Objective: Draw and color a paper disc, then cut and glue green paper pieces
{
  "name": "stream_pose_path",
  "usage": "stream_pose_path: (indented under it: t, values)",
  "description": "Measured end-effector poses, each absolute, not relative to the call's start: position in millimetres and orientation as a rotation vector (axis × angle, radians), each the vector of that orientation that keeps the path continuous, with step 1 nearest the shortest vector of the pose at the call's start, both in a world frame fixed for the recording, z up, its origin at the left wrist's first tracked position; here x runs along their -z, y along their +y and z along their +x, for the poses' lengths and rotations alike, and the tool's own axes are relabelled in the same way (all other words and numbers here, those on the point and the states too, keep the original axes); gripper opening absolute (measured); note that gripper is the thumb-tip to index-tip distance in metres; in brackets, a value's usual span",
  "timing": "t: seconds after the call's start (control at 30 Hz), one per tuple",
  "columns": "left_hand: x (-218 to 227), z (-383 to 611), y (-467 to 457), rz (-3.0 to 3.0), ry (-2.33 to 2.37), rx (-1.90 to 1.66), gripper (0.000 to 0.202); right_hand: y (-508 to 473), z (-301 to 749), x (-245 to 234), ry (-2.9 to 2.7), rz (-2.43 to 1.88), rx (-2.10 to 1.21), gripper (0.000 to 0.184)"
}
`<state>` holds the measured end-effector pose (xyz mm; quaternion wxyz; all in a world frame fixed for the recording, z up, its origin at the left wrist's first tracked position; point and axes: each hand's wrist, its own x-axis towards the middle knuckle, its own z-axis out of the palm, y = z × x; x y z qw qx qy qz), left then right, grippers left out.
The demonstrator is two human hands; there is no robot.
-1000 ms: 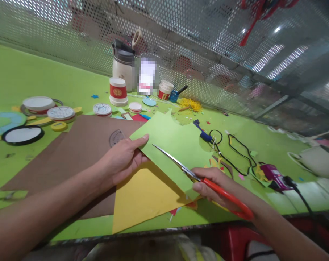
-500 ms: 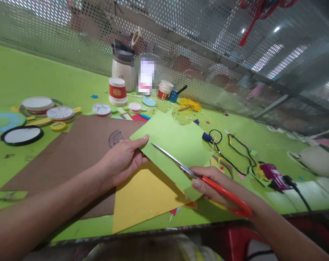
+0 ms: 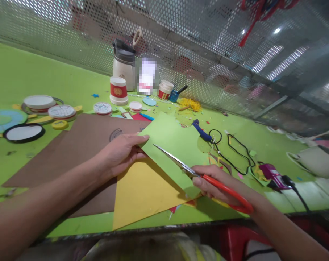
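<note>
My left hand (image 3: 120, 152) pinches the left edge of a light green paper sheet (image 3: 175, 145), thumb on top, and holds it just above the table. My right hand (image 3: 216, 185) grips red-handled scissors (image 3: 208, 179). Their metal blades (image 3: 171, 158) lie across the green sheet, pointing up and left, nearly closed. Under the green sheet lie a yellow paper sheet (image 3: 142, 192) and a large brown sheet (image 3: 80, 152) on the green table (image 3: 45, 79).
Round lids and tape rolls (image 3: 39, 112) lie at the left. A red paper cup (image 3: 118, 90), a white jug (image 3: 123, 65) and small pots stand at the back by a perforated metal screen. A black cord (image 3: 237, 152), a purple glue gun (image 3: 273, 174) and paper scraps lie at the right.
The green sheet has tilted and shifted a little to the right in my left hand. The scissors stay on it in nearly the same place.
</note>
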<state>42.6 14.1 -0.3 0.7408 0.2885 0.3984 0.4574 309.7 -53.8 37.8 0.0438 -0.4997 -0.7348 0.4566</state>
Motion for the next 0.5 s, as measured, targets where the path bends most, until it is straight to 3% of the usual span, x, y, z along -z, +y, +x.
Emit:
stream_pose_path:
  t: [0.5]
  values:
    - [2.2, 46.2, 10.9, 0.693, 0.843, -0.948, 0.021, -58.3, 307.6, -42.8, -2.249, -1.561, -1.384, 0.047]
